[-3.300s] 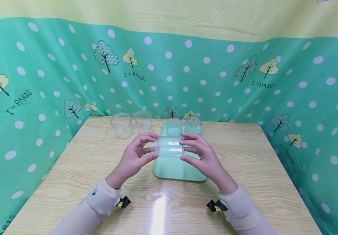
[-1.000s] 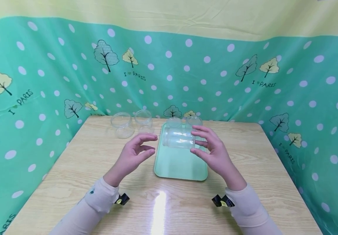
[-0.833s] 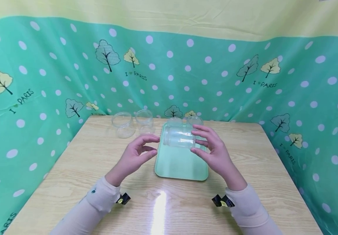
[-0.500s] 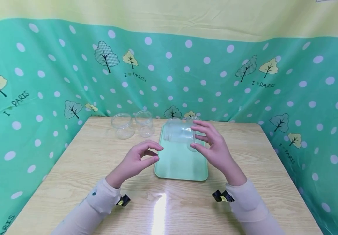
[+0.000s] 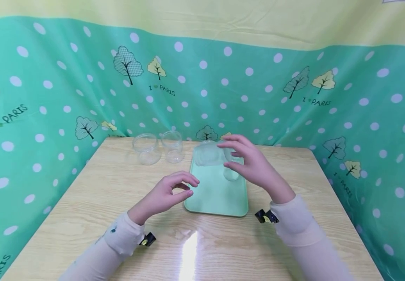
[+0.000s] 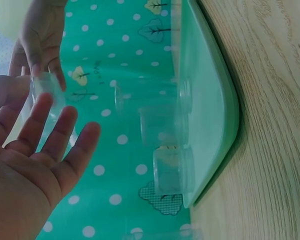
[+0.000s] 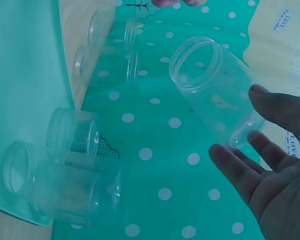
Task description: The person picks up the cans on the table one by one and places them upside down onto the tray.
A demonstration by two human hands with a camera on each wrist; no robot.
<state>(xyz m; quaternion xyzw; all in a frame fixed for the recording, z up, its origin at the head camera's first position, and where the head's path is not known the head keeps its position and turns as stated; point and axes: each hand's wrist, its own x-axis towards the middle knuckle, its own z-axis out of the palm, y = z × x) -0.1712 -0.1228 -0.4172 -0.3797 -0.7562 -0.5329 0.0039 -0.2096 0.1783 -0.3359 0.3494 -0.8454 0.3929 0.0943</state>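
My right hand [image 5: 249,160] holds a clear plastic jar [image 7: 215,95] by its base end, thumb on one side and fingers on the other. That jar lies sideways in the air over the far part of the green tray [image 5: 214,199], its threaded mouth pointing left in the head view. My left hand [image 5: 167,192] hovers by the tray's left edge, fingers loosely bent and holding nothing. Upside-down clear jars [image 6: 167,170] stand on the tray with their threaded necks down. The right hand and held jar partly hide them in the head view.
Left of the tray, a wide clear jar [image 5: 147,150] and a narrower clear jar [image 5: 172,146] stand mouth up at the back of the wooden table [image 5: 107,187]. A polka-dot curtain [image 5: 206,78] hangs behind the table and along both sides.
Both hands held the jar at first; my left hand has let go and dropped slightly toward me. My right hand has carried the jar away from me, over the tray's far part.
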